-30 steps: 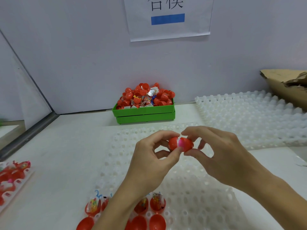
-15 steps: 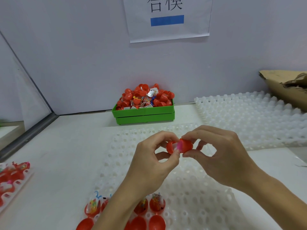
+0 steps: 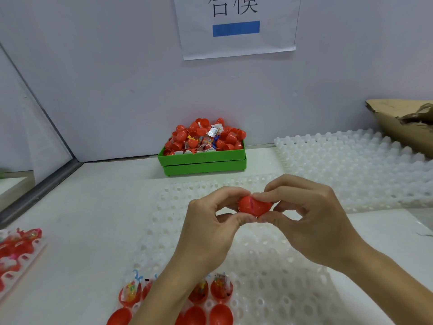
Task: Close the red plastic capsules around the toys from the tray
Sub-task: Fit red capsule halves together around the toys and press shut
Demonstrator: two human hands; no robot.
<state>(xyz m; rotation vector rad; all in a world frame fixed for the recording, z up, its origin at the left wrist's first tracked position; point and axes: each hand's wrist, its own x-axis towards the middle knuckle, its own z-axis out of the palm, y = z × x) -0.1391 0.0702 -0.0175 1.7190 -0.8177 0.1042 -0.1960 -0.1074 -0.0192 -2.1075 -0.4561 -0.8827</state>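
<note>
Head view. The left hand [image 3: 206, 228] and the right hand [image 3: 311, 221] meet above the middle of the white moulded tray [image 3: 269, 266]. Between them is one red plastic capsule [image 3: 255, 205], held clear of the tray. Each hand pinches its own end of the capsule between curled thumb and forefinger; the thumbs lie on the near side, the forefingers on the far side. A thin pink line shows at the seam between the two halves; whether the halves are fully seated cannot be told from this angle.

At the near edge of the tray, partly behind the left forearm, stand open capsule halves loaded with wrapped toys [image 3: 221, 287], and in the row nearer still lie empty red halves [image 3: 220, 313].

At the far side of the table, against the wall, a green bin [image 3: 203, 160] is heaped with red capsule halves and small printed packets; the print on the packets is too small to read.

A second white moulded tray [image 3: 351, 165] lies to the far right, with a torn cardboard box [image 3: 403, 127] beyond it. A further tray of filled red capsules [image 3: 18, 249] sits at the left edge.

On the wall hangs a paper sign [image 3: 236, 26] with large black characters, cut off at the top, apparently "合模", above a solid blue bar.
</note>
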